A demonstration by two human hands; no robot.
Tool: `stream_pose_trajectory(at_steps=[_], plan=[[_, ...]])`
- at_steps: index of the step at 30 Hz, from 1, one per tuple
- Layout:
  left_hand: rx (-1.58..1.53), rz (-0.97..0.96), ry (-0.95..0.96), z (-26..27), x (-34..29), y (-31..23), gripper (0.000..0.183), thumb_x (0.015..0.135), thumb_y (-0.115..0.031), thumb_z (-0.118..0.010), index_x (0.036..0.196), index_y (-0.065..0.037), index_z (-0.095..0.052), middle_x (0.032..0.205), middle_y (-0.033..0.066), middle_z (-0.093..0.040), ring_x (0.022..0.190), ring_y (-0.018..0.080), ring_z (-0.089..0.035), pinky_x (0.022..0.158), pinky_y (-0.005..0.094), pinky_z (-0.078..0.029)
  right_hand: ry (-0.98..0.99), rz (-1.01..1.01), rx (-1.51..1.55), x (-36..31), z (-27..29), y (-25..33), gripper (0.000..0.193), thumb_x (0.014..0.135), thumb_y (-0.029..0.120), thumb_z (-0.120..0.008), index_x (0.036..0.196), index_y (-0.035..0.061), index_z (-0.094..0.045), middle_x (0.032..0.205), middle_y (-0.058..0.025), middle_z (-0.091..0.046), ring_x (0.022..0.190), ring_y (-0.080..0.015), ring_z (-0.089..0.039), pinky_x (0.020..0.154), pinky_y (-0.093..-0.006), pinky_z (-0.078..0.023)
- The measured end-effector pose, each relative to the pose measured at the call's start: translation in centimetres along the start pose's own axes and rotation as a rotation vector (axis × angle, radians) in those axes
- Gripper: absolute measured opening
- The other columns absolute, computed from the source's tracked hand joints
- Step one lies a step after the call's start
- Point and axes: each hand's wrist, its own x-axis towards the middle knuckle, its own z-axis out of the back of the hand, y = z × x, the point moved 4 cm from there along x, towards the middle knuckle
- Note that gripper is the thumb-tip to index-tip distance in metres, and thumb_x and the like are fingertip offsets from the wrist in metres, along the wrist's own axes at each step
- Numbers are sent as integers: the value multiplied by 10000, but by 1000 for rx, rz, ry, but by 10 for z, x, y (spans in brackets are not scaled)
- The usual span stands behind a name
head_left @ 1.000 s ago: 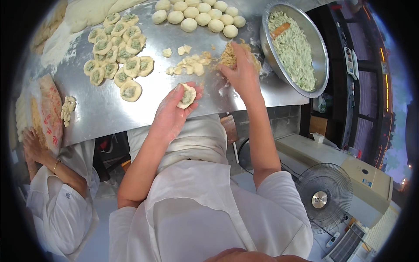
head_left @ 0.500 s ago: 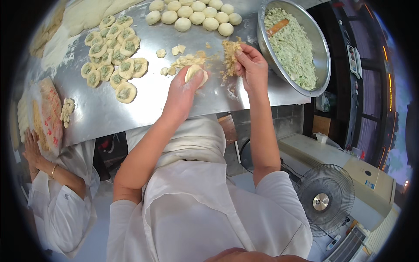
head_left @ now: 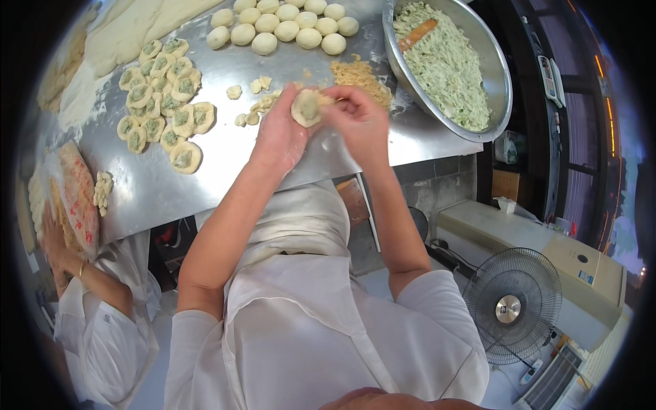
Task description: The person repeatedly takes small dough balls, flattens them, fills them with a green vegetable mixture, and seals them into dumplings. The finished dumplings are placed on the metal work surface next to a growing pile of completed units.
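Note:
My left hand cups a round piece of dough with some greenish filling showing in its hollow. Close against the dough's right side is my right hand, its fingers pinched together around a little of the golden crumbs, slightly blurred. The crumb pile lies on the metal table just beyond that hand. Small dough bits are scattered beside my left hand. Farther left sits a cluster of open dough cups with green filling. Several smooth dough balls stand in rows at the back.
A large steel bowl of chopped green filling, with an orange-brown handle in it, stands at the right. Floury dough covers the far left. A co-worker's hand touches a plastic bag. A fan stands lower right.
My right hand has moved left from the crumb pile to the dough in my left hand. The left hand has turned the dough, so its filled hollow now shows.

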Motion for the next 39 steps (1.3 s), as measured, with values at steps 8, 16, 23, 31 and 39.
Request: stream_pose_trajectory(at_steps=[8, 16, 23, 31, 39], plan=[[91, -70, 73, 5, -2, 9, 336, 1102, -243, -453, 1349, -30, -536, 1247, 102, -616, 1137, 212, -623, 1007, 380, -511, -7, 24, -215, -8, -18, 5, 191, 840, -9, -732, 1025, 24, -701, 986, -50, -646, 790, -122, -611, 672, -249, -495], [69, -100, 38, 0, -6, 13, 320, 1089, -179, -479, 1371, -31, -516, 1254, 124, -609, 1124, 212, -616, 1023, 372, -509, -128, 299, -393, -16, -15, -15, 158, 854, -43, -717, 998, 17, -696, 958, -101, -663, 751, -173, -662, 632, -296, -532], [147, -126, 31, 3, -16, 14, 345, 1075, -152, -509, 1398, -35, -483, 1277, 145, -611, 1131, 244, -630, 998, 383, -525, -127, 43, 25, -26, -12, -15, 170, 903, -19, -695, 1071, 7, -695, 894, -50, -655, 764, -105, -639, 662, -255, -509], [109, -147, -20, 4, -13, 0, 378, 1061, -193, -554, 1389, -16, -491, 1312, 168, -609, 1224, 268, -605, 1044, 404, -501, -124, 277, -888, 4, 23, -34, 212, 856, 62, -740, 1062, 34, -702, 925, -80, -656, 763, -158, -661, 661, -301, -516], [10, -28, 3, 5, -4, 4, 403, 1091, -278, -490, 1354, 27, -514, 1302, 184, -601, 1204, 254, -601, 1064, 428, -493, -145, 84, -580, 8, 38, -44, 102, 898, 83, -716, 967, 20, -676, 847, -79, -671, 689, -225, -642, 635, -344, -517]])
